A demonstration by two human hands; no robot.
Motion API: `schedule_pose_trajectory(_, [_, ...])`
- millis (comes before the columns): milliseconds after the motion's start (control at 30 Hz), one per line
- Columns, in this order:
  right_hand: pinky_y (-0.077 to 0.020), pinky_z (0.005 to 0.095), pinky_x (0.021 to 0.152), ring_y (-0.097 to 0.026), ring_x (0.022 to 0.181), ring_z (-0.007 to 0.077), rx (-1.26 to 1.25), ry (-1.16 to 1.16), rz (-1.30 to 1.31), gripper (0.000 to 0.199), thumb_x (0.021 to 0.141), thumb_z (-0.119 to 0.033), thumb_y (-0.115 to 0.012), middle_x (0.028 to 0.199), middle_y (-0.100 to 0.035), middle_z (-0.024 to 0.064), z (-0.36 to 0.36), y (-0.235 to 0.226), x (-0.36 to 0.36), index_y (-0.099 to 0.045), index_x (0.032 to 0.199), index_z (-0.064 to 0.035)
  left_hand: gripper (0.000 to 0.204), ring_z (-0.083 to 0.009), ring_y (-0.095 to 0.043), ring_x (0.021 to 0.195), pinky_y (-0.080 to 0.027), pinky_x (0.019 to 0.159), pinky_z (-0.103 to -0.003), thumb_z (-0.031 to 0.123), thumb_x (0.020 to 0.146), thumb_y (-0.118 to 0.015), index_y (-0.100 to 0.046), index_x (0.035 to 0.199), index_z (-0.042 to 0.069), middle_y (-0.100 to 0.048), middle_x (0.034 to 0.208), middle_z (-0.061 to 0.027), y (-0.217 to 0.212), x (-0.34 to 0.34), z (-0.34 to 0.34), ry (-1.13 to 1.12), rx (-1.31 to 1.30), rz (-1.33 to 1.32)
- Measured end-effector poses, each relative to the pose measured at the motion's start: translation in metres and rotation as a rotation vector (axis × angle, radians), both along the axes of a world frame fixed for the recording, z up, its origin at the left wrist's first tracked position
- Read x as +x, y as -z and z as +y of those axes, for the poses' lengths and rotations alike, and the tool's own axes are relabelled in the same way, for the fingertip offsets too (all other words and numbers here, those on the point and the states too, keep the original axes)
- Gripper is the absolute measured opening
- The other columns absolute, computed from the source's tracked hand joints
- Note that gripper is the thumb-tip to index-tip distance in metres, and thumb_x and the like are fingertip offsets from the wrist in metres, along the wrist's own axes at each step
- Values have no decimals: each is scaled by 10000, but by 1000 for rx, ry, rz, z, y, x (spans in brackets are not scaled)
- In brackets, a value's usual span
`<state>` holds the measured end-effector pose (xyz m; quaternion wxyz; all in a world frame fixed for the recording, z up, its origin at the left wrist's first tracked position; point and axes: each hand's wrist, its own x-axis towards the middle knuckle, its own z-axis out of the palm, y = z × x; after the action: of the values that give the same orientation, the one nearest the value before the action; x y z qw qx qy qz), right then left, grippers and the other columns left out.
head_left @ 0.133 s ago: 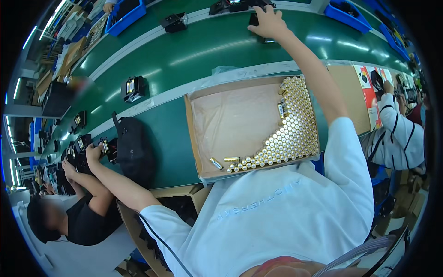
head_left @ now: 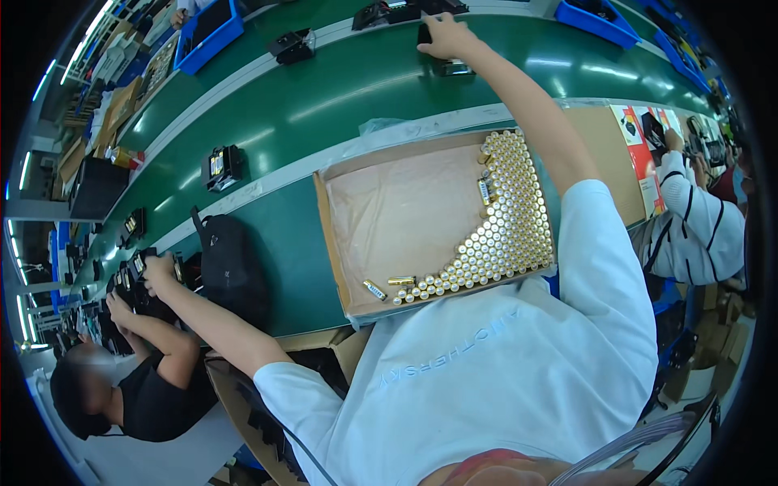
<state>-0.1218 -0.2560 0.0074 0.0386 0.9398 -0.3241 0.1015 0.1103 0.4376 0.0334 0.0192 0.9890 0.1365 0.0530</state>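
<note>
My left hand (head_left: 161, 270) is closed on a small black battery-powered device (head_left: 144, 261) at the left, among a cluster of similar black units. Its fingertips are partly hidden. Far across the green belt, my right arm is stretched out. My right hand (head_left: 450, 38), fingers apart, is over a black device (head_left: 456, 70) and partly covers it. In front of me lies a shallow cardboard tray (head_left: 324, 235) with many gold-and-white batteries (head_left: 506, 223) standing packed along its right and near sides. A few loose batteries (head_left: 374, 290) lie on their sides.
A black bag (head_left: 235, 271) lies left of the tray. Another black device (head_left: 221, 166) with batteries showing sits on the belt. Blue bins (head_left: 209, 34) stand at the far side. A co-worker in black (head_left: 166, 397) works at the left, another in white (head_left: 697, 219) at the right.
The view has shifted slightly. My left hand has moved a little to the left, toward the cluster of black units. My right hand's fingers are less spread over the black device.
</note>
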Motion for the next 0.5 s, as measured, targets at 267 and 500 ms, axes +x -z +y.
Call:
schedule_pose_trajectory(267, [-549,402,724,-634,813,332,38,-597,-129,376,820,-142,-646,1140,-576,139,14,17,15,-562,1186,-112,499,-302,-648,964,-511,844,-390,352,885,-606,-569,1308,91,-684,1061,-136,-41,-75,-280,717,-418,-55])
schedule_pose_trajectory(500, [-515,386,759,-621,883,378,213,-903,-397,425,757,-118,-640,1094,-622,178,93,14,9,-618,1174,-41,577,-295,-666,961,-567,817,-359,370,951,-598,-472,1342,-35,-621,1139,-212,29,-109,-423,886,-1189,615])
